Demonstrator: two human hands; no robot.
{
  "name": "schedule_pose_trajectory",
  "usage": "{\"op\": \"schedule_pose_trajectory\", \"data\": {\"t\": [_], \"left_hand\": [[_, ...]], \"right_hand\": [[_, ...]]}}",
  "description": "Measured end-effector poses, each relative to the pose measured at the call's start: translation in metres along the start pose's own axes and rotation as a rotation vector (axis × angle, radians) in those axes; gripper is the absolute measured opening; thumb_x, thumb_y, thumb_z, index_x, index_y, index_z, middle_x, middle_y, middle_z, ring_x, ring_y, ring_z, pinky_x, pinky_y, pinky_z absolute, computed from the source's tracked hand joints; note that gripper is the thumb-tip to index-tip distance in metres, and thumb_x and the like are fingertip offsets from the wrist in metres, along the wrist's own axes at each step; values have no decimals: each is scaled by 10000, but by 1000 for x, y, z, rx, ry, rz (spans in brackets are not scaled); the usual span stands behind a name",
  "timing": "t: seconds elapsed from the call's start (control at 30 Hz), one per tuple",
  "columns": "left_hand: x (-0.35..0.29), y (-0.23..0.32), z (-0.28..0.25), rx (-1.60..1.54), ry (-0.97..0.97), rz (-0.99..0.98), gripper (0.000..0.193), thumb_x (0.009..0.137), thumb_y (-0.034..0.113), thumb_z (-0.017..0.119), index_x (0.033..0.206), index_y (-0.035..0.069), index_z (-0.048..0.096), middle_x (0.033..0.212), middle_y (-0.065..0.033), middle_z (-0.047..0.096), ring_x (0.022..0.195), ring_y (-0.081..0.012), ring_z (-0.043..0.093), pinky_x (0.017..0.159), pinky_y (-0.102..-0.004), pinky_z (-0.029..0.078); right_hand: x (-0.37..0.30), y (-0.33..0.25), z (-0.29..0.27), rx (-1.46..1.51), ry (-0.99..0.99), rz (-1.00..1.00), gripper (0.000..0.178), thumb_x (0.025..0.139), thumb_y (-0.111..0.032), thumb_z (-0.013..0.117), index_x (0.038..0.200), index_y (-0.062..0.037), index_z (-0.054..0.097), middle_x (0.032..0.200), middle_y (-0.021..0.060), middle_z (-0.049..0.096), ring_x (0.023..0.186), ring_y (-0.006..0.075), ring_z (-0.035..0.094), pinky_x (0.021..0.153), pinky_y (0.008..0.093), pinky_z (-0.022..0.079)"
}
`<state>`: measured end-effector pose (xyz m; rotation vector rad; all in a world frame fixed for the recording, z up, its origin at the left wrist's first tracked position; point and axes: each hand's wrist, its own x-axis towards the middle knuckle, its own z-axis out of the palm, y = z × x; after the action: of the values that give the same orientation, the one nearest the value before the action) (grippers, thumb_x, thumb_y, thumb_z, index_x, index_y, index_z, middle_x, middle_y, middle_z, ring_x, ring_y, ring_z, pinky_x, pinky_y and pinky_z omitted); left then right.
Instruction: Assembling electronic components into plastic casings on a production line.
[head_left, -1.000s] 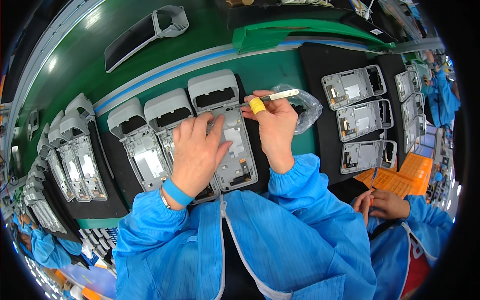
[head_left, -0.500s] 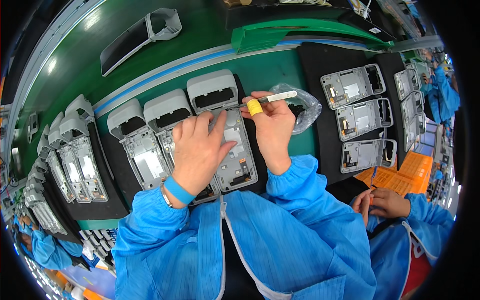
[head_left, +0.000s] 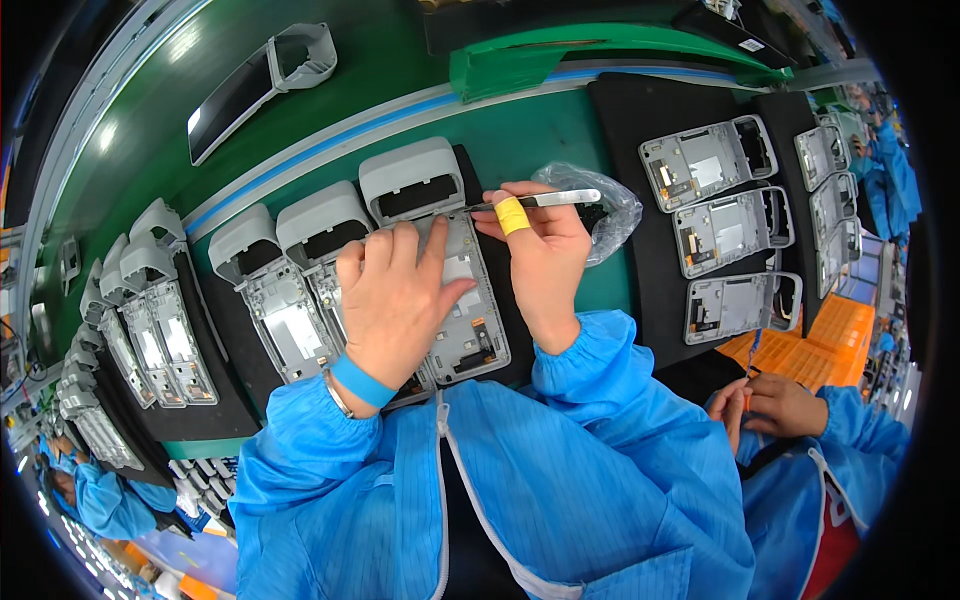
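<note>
Pinched in my right hand point(head_left: 545, 255) is a pair of metal tweezers point(head_left: 565, 198), its tip pointing left at the upper edge of a grey device housing point(head_left: 465, 330). Yellow tape wraps one finger of that hand. My left hand point(head_left: 395, 300) lies over the same housing with its fingers spread, the index fingertip close to the tweezers' tip. A grey hooped end piece point(head_left: 412, 175) sits at the housing's far end. Two similar housings stand to the left, the nearer one partly under my left hand. Whatever the tweezers' tip grips is too small to make out.
A clear plastic bag point(head_left: 615, 215) with dark bits lies right of my right hand. More housings rest on a black mat point(head_left: 640, 290) at right and in rows at left. A co-worker's hands point(head_left: 765, 408) are at lower right, by an orange crate point(head_left: 790, 355).
The view has shifted slightly. My right hand stays at the housing's upper edge with the tweezers, which now lie a little flatter. My left hand remains spread on the housing.
</note>
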<state>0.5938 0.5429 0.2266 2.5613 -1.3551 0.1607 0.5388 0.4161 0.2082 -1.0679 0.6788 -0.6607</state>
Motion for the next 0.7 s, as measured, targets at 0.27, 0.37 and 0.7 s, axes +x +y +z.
{"op": "schedule_pose_trajectory", "data": {"t": [0.27, 0.37, 0.7], "left_hand": [[5, 4, -1, 125, -85, 48, 560, 687, 421, 650, 1141, 102, 575, 958, -47, 522, 906, -214, 459, 830, -386, 308], [3, 2, 1, 89, -26, 44, 546, 694, 415, 650, 1136, 104, 579, 986, -37, 532, 917, -214, 464, 829, -387, 307], [-10, -4, 2, 26, 56, 17, 552, 658, 355, 691, 1119, 72, 578, 1051, -15, 521, 925, -190, 451, 843, -385, 299]], "right_hand": [[-3, -6, -12, -131, -94, -252, 103, 806, 42, 603, 909, 49, 609, 894, 83, 636, 810, 133, 616, 704, 241, 504], [-1, -5, -14, -280, -198, -327, 46, 777, 68, 601, 813, 77, 628, 914, 90, 644, 812, 155, 625, 688, 251, 512], [7, 7, -20, -533, -309, -553, 94, 742, 65, 619, 828, 38, 645, 872, 103, 659, 757, 198, 645, 651, 265, 516]]}}
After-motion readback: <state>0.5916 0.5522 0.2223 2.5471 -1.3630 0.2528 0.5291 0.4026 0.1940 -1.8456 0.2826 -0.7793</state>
